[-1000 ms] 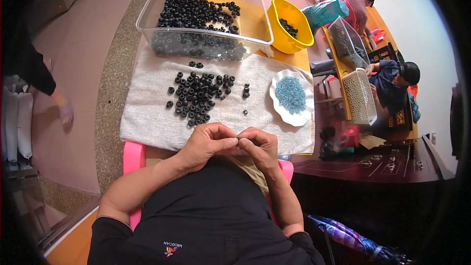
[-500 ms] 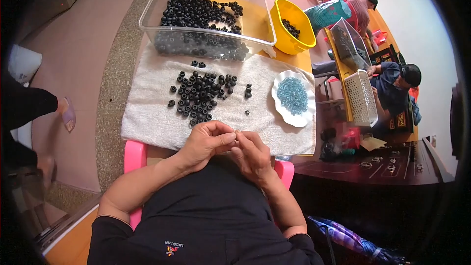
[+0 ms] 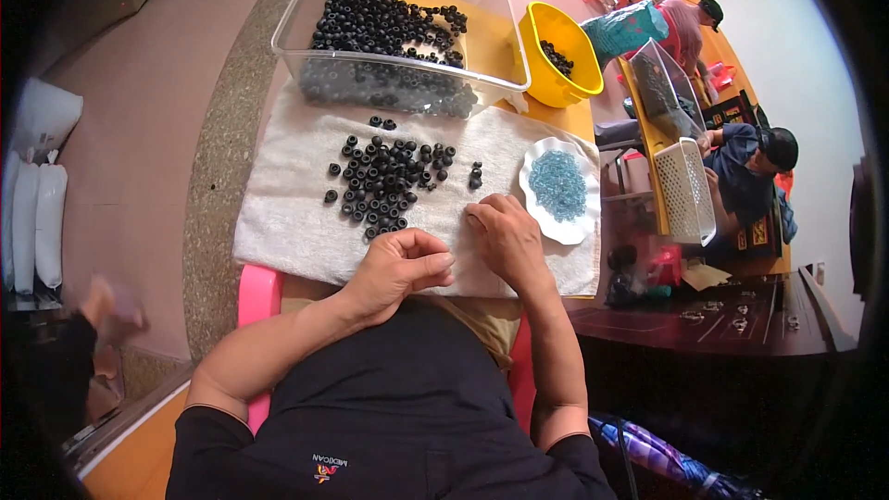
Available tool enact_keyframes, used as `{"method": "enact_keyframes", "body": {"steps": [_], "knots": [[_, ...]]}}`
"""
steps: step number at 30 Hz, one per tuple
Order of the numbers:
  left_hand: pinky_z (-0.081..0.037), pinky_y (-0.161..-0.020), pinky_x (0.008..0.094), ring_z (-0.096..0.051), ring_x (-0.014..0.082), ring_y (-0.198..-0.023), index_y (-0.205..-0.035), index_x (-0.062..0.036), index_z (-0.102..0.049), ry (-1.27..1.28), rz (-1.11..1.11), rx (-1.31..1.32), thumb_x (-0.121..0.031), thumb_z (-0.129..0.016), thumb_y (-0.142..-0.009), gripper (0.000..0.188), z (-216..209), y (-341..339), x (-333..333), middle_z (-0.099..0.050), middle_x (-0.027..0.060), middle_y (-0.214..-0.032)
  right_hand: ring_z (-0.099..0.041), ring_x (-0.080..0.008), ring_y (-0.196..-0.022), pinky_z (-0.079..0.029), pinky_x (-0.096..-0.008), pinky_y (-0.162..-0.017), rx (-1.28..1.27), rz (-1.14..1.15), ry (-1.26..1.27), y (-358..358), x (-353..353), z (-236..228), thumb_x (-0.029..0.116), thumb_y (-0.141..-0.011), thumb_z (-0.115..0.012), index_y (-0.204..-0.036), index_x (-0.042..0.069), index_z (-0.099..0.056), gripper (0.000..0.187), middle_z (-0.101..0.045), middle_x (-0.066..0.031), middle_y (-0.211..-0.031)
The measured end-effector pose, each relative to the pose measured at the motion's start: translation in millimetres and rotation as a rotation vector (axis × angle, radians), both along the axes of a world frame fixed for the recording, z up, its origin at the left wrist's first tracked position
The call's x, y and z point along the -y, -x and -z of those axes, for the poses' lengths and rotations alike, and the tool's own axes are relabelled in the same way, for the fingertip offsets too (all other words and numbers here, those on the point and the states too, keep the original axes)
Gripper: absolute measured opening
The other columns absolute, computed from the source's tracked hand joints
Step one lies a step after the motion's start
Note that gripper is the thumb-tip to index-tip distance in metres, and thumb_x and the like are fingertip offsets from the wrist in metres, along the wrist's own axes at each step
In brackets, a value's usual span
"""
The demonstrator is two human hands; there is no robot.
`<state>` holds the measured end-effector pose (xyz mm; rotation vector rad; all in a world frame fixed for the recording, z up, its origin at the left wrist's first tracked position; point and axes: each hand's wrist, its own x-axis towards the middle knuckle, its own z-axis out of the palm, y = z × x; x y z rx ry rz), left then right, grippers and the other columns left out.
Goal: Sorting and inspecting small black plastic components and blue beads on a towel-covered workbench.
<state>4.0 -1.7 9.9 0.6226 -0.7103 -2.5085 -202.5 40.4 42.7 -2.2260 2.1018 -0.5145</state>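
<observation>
My left hand (image 3: 400,270) hovers over the near edge of the white towel (image 3: 306,241), thumb and forefinger pressed together; whatever is between them is too small to make out. My right hand (image 3: 509,239) is on the towel farther right, its fingers bent down and their tips closed where a small black piece lay. That piece is hidden now. A loose pile of black beads (image 3: 384,176) with wide holes spreads left of my right hand. Just beyond its fingertips lies a short row of small black pieces (image 3: 476,176). To its right, a scalloped white plate (image 3: 567,230) carries clear bluish bits (image 3: 557,183).
A clear plastic bin (image 3: 407,93) of black beads stands at the far side, beside a yellow tub (image 3: 582,74) holding more. At right, two people work near a white perforated basket (image 3: 683,190). A folded umbrella (image 3: 657,458) lies at lower right.
My right hand has left my left hand's fingertips and moved right and forward onto the towel, over the lone small black piece. My left hand stays nearly in place, still pinched.
</observation>
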Motion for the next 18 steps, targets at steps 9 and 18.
{"method": "enact_keyframes", "body": {"steps": [9, 18], "knots": [[-0.057, -0.082, 0.0281, -0.065, 0.0143, -0.087, -0.119, 0.0030, -0.059, -0.014, 0.132, -0.068, -0.006, -0.065, -0.091, 0.030, -3.1, 0.6, -1.8, -0.065, 0.0058, -0.103, -0.064, -0.0204, -0.082, -0.051, -0.0278, -0.072, 0.741, -0.143, 0.056, -26.3, -17.7, -11.1, -0.005, -0.085, -0.064, -0.099, 0.000, -0.065, 0.015, -0.064, -0.0119, -0.092], [-0.055, -0.083, 0.0268, -0.065, 0.0117, -0.088, -0.116, 0.0010, -0.061, 0.036, 0.160, -0.045, -0.010, -0.065, -0.092, 0.027, 1.6, 0.0, -1.3, -0.066, 0.0059, -0.103, -0.066, -0.0230, -0.080, -0.051, -0.0314, -0.073, 0.838, -0.080, 0.086, -27.4, -26.2, -1.1, 0.000, -0.079, -0.071, -0.089, 0.000, -0.065, 0.011, -0.066, -0.0128, -0.087]]}}
